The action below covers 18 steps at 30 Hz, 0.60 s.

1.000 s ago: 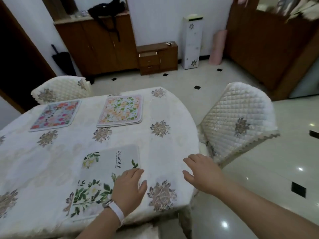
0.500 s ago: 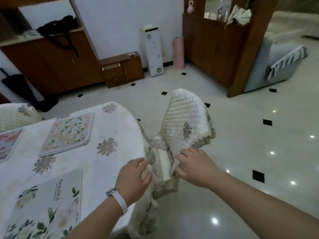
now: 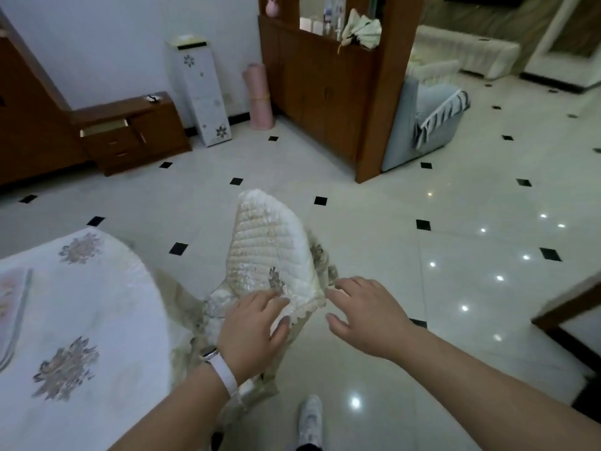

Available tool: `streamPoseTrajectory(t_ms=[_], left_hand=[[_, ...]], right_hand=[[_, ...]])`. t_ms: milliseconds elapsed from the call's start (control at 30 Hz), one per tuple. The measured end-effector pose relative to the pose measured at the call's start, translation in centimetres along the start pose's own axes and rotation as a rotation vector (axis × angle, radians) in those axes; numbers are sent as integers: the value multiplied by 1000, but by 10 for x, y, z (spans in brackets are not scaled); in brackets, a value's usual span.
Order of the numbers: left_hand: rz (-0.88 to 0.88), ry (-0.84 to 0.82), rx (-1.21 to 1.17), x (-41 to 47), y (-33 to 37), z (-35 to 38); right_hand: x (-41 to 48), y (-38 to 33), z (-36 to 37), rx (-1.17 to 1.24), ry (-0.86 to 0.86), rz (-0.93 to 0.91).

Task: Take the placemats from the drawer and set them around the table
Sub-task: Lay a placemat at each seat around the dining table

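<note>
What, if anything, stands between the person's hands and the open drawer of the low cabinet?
The quilted chair stands right in front of both hands: the left hand touches its cover, the right hand hovers beside it. Beyond the chair, only tiled floor shows up to the open drawer.

Lower left of frame: round table point(image 3: 97, 304) under a white cloth with brown-pink flower motifs. Far left edge: pale grey-bordered placemat point(image 3: 9, 301) lying flat on the cloth, blurred and mostly cut off, apparently floral. Upper left: top drawer point(image 3: 103, 127) of a low brown wooden cabinet, pulled open.
</note>
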<state>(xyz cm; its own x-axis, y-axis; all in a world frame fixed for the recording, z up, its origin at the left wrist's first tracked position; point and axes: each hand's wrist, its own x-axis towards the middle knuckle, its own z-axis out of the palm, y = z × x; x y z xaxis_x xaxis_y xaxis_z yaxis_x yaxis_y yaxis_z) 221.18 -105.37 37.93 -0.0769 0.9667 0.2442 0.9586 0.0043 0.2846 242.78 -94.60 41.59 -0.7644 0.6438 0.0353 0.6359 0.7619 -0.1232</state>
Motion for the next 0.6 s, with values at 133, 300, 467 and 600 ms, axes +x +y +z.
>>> streamPoseTrajectory(t_ms=[133, 300, 467, 600], left_hand=[[76, 7, -55, 83, -3, 24], [175, -22, -59, 179, -4, 42], [244, -53, -23, 254, 10, 62], [286, -69, 26, 302, 26, 86]], right_hand=[[44, 55, -10, -29, 3, 32], [85, 119, -25, -37, 24, 105], [106, 176, -27, -12, 34, 190], [129, 230, -23, 15, 21, 204]])
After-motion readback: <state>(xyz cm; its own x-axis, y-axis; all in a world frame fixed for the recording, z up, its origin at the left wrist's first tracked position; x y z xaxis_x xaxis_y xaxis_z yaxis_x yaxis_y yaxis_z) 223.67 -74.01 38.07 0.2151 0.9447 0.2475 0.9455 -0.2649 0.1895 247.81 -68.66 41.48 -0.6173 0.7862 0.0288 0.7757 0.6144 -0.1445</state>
